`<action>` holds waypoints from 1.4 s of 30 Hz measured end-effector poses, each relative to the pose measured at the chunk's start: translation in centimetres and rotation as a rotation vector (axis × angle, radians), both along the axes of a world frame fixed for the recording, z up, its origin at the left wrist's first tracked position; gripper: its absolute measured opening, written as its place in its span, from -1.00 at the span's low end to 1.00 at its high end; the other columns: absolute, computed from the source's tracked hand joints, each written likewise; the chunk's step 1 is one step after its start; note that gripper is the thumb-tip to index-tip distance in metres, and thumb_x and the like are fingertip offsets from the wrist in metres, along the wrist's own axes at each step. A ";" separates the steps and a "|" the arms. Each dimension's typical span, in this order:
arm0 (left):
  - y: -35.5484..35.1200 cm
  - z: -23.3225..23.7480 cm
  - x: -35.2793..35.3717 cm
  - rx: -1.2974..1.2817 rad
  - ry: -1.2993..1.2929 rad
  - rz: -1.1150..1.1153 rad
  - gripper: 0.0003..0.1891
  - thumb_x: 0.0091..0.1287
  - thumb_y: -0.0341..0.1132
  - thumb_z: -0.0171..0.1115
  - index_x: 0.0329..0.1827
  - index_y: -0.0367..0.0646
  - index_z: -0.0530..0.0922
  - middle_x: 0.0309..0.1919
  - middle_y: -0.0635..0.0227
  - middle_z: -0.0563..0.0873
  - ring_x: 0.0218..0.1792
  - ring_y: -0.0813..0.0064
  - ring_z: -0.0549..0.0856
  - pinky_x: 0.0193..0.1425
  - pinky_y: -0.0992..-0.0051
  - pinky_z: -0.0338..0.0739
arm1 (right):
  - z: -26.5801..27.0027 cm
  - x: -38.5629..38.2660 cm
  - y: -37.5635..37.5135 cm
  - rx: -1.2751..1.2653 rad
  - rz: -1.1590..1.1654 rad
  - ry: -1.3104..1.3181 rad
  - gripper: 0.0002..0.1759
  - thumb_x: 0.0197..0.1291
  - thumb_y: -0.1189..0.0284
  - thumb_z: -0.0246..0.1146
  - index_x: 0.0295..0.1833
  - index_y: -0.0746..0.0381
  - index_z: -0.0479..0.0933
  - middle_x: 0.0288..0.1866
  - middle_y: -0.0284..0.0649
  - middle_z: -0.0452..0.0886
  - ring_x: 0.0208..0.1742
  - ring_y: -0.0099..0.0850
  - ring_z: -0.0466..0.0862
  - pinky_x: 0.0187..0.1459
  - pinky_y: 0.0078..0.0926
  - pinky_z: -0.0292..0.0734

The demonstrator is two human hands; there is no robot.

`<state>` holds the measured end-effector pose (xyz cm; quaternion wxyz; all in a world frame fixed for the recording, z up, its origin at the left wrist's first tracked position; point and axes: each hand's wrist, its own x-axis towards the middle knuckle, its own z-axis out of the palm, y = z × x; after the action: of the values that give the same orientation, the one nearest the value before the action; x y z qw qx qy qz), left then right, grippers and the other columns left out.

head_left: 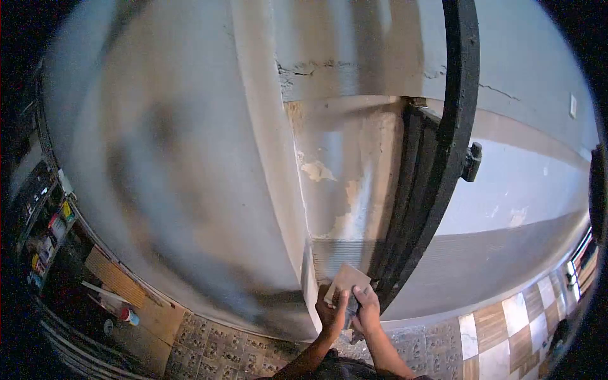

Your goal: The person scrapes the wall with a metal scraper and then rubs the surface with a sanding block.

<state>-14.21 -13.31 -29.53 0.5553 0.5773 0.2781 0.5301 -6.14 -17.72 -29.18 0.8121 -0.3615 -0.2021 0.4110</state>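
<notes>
Both my hands meet low in front of the wall, around a flat, pale, square-cornered piece. My left hand grips its lower left side, the thumb lying on its face. On the other side my right hand closes over the lower right corner, thumb and fingers pressed together. A dark grey part shows between the hands, mostly hidden by fingers. Behind them, a recessed wall panel has patches of peeled paint and a ribbed strip at its lower part.
A black metal door frame with a latch rises right of the recess. Cracks run above it. Patterned tiles cover the floor. At the left are stocked shelves, a board and a small bucket.
</notes>
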 end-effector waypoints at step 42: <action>9.8 12.7 9.4 0.101 -0.135 0.220 -0.56 0.31 -0.33 0.14 0.17 -0.46 0.38 0.09 0.05 0.55 0.09 0.30 0.54 0.17 0.38 0.39 | 11.4 7.6 13.5 -0.007 -0.257 -0.548 -0.67 0.21 0.31 0.23 -0.04 0.32 0.47 -0.18 -0.22 0.58 -0.16 -0.46 0.54 -0.11 -0.49 0.44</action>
<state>-4.80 -3.50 -16.80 0.4815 0.5336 0.2745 0.6388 1.42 -4.25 -17.75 0.7715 -0.4842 -0.3651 0.1927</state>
